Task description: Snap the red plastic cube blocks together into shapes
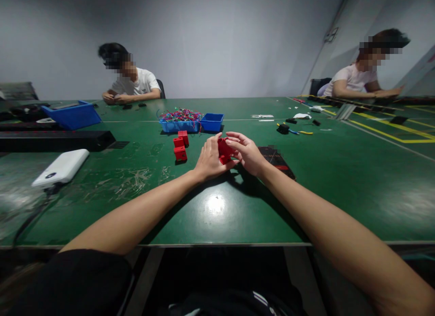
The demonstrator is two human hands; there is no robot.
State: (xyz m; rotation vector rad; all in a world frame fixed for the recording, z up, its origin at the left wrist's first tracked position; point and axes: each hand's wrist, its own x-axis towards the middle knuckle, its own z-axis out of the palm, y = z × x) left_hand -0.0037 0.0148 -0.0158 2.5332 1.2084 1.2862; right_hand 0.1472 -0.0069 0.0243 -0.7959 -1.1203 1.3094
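Both of my hands are around a red part (224, 148) above the middle of the green table (217, 225). My left hand (210, 160) grips it from the left, thumb along its lower side. From the right, my right hand (249, 154) holds the same part with curled fingers, which hide some of it. Several red blocks (180, 153) stand on the table to the left of my hands. Behind them is a blue bin of coloured wires (180, 126), with a smaller blue bin (212, 122) beside it. A dark flat box (277, 161) lies by my right wrist.
A white power bank (61, 167) with a cable, a long black bar (57, 140) and a tilted blue bin (76, 116) are at left. Pliers (295, 132) and small black pieces lie at right. Two people (137, 83) (360, 80) sit across the table.
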